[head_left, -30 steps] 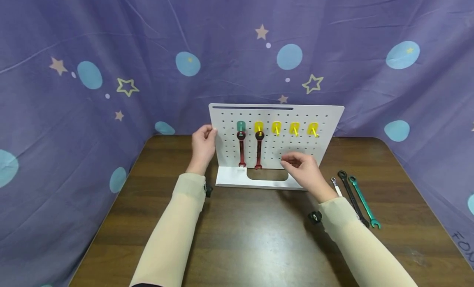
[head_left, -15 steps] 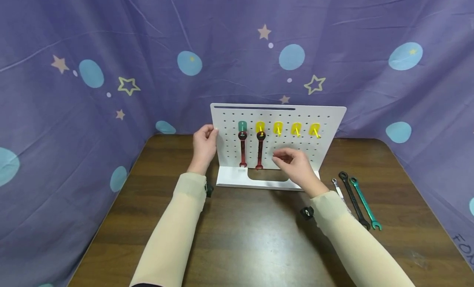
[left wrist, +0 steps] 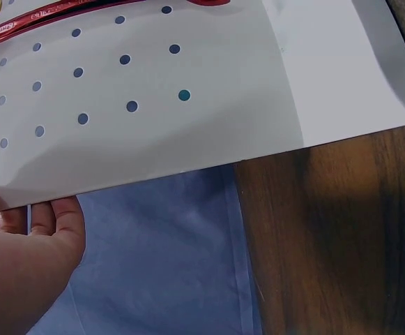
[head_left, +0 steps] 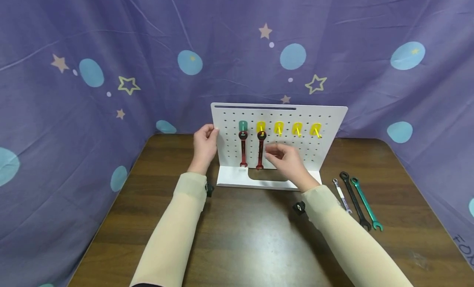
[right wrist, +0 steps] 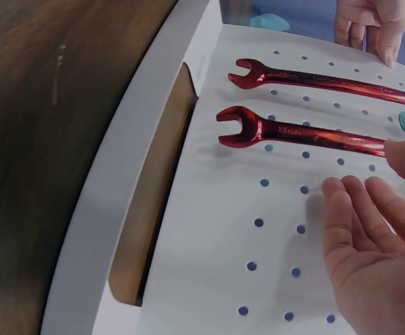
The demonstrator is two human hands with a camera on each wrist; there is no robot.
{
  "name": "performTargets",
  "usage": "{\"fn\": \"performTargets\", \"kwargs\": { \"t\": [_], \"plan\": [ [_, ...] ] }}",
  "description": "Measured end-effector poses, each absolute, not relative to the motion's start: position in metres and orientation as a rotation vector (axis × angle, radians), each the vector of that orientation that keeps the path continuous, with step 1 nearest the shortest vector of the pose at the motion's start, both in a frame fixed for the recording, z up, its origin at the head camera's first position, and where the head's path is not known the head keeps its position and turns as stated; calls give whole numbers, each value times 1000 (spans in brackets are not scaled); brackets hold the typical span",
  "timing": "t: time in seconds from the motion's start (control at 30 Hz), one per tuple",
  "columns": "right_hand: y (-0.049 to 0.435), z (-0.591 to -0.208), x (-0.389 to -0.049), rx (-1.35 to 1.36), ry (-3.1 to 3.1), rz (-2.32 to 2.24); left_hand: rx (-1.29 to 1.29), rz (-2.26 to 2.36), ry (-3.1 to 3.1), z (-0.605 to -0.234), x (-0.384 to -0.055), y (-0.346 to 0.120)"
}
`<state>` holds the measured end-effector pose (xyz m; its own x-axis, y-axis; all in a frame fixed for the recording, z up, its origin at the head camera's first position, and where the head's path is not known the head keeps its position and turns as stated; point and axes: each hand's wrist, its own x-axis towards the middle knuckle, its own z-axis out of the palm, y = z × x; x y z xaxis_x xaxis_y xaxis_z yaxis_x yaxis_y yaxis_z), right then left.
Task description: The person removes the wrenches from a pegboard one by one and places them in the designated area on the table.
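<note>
My left hand (head_left: 205, 143) pinches the left edge of a white pegboard (head_left: 229, 151); in the left wrist view its thumb lies in front and the fingers go behind. Two red combination wrenches hang on the board: one wrench (head_left: 243, 151) from a green hook (head_left: 242, 125), the other wrench (right wrist: 300, 134) from a yellow hook (head_left: 261, 126). My right hand (head_left: 289, 157) is just right of the second wrench, fingers loosely bent. In the right wrist view its thumb overlaps that wrench's shaft, the other fingers are apart from it; contact cannot be told.
Three more yellow hooks, among them one hook (head_left: 316, 130) at the far right, carry nothing. On the wooden table (head_left: 237, 237), right of the board, lie a small silver wrench (head_left: 341, 195), a black wrench (head_left: 354, 200) and a green wrench (head_left: 366, 203). A purple curtain (head_left: 237, 44) stands behind.
My right hand has moved left along the board, up to the second red wrench. My left hand stays on the board's edge, and both hanging wrenches stay put.
</note>
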<state>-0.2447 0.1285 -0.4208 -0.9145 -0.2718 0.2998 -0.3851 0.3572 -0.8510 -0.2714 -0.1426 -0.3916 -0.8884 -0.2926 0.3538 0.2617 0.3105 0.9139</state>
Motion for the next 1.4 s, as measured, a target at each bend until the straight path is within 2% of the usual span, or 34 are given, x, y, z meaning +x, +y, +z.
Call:
{"fn": "performTargets", "kwargs": {
  "t": [0.53,0.9,1.4],
  "plan": [
    [113,-424,-248,667,-2547,1556,41,-1614,-2134,-391,-270,-143],
    [113,-421,-243,632,-2590,1534,31,-1607,-2121,-390,-271,-143],
    [121,-418,-232,746,-2527,1581,35,-1599,-2135,-391,-271,-143]
  ]
}}
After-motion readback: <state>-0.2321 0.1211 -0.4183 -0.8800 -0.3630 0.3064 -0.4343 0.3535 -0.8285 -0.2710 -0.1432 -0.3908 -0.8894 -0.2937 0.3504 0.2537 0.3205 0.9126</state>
